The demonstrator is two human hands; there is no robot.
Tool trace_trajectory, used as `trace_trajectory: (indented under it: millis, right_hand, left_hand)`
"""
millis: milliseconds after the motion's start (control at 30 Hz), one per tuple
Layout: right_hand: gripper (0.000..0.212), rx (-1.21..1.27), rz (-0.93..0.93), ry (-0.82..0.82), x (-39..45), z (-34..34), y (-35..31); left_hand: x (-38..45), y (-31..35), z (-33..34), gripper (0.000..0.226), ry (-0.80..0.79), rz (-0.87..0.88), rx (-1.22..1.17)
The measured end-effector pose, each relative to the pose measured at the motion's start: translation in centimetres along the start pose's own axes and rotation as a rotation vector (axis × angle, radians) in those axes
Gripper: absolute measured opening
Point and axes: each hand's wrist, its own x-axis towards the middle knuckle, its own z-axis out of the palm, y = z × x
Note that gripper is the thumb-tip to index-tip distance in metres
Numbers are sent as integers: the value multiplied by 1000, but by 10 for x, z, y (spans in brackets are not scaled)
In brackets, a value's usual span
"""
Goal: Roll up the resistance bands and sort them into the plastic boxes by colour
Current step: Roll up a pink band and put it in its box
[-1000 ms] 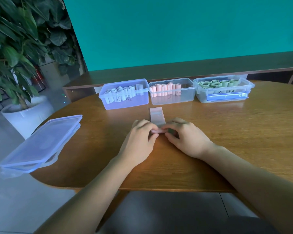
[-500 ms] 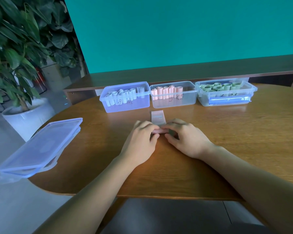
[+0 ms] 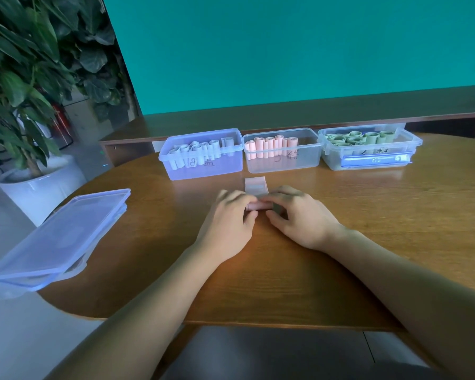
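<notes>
CHANGE: flat tail of pink band (image 3: 255, 185) shorter than 1.0 s ago | HANDS: left hand (image 3: 231, 215), right hand (image 3: 299, 215) pinching roll on tabletop (image 3: 395, 215) | NEXT: pink box (image 3: 283, 152), likely soon

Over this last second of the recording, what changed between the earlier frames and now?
The flat tail of the pink resistance band beyond the fingers has grown shorter as the left hand and right hand rolled it away from the person, towards the boxes. Both hands keep pinching the roll on the wooden table. The three clear plastic boxes and the stacked lids stayed as they were.
</notes>
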Motion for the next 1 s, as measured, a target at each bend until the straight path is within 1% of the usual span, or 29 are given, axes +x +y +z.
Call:
trace_trajectory:
  millis: [167,300,367,433,633,733,833,900,1000]
  right_hand:
    - [37,55,-44,20,4,1,3]
    - [38,26,-16,20,7,3,5]
    - [38,-6,5,11,10,3,7]
    - [38,-20,10,4,13,4,8]
    - [32,48,-18,33,18,4,12]
    - [33,56,11,31,21,5,15]
    - [34,41,45,32,27,7,17]
    - [32,37,47,38,29,8,19]
    - [27,36,25,52,33,8,20]
  left_hand:
    - [6,-2,3,26,-42,-45,23]
    - [9,0,3,29,-31,-29,54]
    - [10,-1,2,30,-3,-14,39]
    - [10,-1,1,29,-15,-1,13]
    - [16,-2,4,35,-77,-76,19]
    - [19,-4,5,38,-59,-70,-3]
    - [21,-7,8,34,-4,-55,-12]
    - [23,-9,9,30,-5,-57,-32]
    - [27,-11,11,31,-28,-87,-25]
